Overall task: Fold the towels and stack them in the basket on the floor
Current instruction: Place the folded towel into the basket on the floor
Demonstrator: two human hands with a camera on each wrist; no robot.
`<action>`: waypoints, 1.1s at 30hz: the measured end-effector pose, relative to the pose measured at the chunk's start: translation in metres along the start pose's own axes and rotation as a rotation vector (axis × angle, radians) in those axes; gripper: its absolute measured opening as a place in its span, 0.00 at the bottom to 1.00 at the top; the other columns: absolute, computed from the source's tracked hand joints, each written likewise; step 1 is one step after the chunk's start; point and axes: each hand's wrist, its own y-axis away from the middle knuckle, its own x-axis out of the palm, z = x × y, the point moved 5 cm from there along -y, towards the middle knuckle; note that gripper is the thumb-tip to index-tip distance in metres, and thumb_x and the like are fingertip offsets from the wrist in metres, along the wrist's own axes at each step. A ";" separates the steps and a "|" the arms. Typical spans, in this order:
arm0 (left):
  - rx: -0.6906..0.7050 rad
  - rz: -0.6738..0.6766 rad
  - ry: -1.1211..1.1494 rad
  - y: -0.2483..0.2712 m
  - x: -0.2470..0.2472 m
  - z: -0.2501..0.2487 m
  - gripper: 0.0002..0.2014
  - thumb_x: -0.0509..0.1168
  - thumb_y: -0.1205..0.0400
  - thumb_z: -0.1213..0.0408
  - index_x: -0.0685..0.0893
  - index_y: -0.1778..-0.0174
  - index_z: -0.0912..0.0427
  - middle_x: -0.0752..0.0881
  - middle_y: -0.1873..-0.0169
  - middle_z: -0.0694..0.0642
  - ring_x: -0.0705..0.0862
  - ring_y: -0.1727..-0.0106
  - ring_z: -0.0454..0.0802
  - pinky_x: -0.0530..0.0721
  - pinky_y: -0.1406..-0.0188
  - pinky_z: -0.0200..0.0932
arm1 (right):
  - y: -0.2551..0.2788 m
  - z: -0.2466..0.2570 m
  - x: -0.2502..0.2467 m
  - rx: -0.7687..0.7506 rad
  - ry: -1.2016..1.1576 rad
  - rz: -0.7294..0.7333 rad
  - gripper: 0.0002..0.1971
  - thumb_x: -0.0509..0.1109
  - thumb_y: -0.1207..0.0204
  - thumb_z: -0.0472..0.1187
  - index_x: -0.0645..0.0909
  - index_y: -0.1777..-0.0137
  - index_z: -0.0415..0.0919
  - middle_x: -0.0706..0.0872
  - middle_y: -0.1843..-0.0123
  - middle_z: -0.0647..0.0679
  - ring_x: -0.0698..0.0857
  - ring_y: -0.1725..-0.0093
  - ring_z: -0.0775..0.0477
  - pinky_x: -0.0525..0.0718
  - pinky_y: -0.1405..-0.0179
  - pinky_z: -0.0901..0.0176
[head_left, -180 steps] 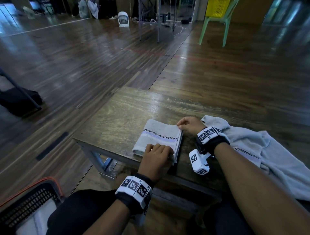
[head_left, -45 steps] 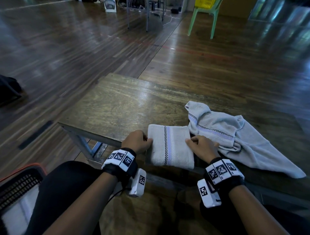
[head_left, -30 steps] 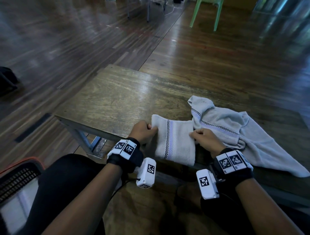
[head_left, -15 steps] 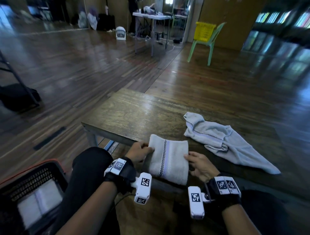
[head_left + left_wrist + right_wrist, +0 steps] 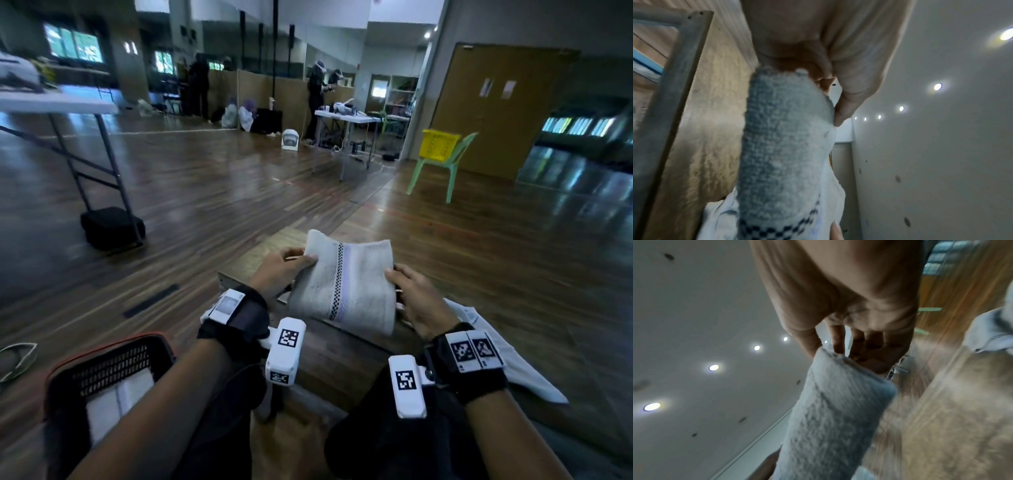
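Observation:
A folded pale towel (image 5: 344, 282) with a checkered stripe is lifted off the low wooden table (image 5: 263, 255), held between both hands. My left hand (image 5: 279, 270) pinches its left edge, thumb on top; the left wrist view shows the towel (image 5: 785, 146) gripped by that hand (image 5: 824, 84). My right hand (image 5: 412, 296) grips the right edge, and the right wrist view shows the thumb and fingers of that hand (image 5: 840, 344) around the towel (image 5: 834, 410). An unfolded towel (image 5: 496, 346) lies on the table to the right, partly behind my right wrist. The black basket (image 5: 113, 356) with an orange rim stands on the floor at lower left, holding a folded white towel (image 5: 113, 401).
My knees sit under the table's near edge. A folding table's legs and a black bag (image 5: 109, 226) stand at the left. A green chair with a yellow basket (image 5: 442, 154) and people at tables are far back across the wooden floor.
The folded towel has been raised off the table between both hands. The head view has tilted up, showing more of the room.

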 end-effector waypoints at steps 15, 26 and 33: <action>0.085 -0.340 0.063 0.040 -0.137 -0.032 0.08 0.67 0.21 0.66 0.82 0.46 0.59 0.86 0.58 0.51 0.84 0.67 0.39 0.82 0.68 0.36 | -0.049 0.029 0.154 -0.062 0.071 0.431 0.11 0.62 0.18 0.46 0.79 0.40 0.48 0.85 0.55 0.51 0.84 0.57 0.48 0.80 0.68 0.57; -0.069 -0.678 0.039 0.101 -0.250 0.036 0.13 0.63 0.19 0.73 0.79 0.38 0.66 0.83 0.62 0.52 0.79 0.80 0.33 0.73 0.84 0.27 | -0.054 -0.049 0.307 0.115 0.181 0.762 0.13 0.64 0.19 0.40 0.76 0.37 0.37 0.85 0.47 0.42 0.84 0.57 0.48 0.83 0.73 0.60; -0.351 -0.794 0.127 0.120 -0.305 0.155 0.08 0.59 0.18 0.77 0.80 0.54 0.61 0.84 0.83 0.46 0.76 0.85 0.35 0.73 0.85 0.27 | -0.046 -0.167 0.377 0.385 0.346 0.807 0.05 0.64 0.21 0.39 0.79 0.57 0.45 0.83 0.58 0.44 0.82 0.61 0.46 0.80 0.65 0.56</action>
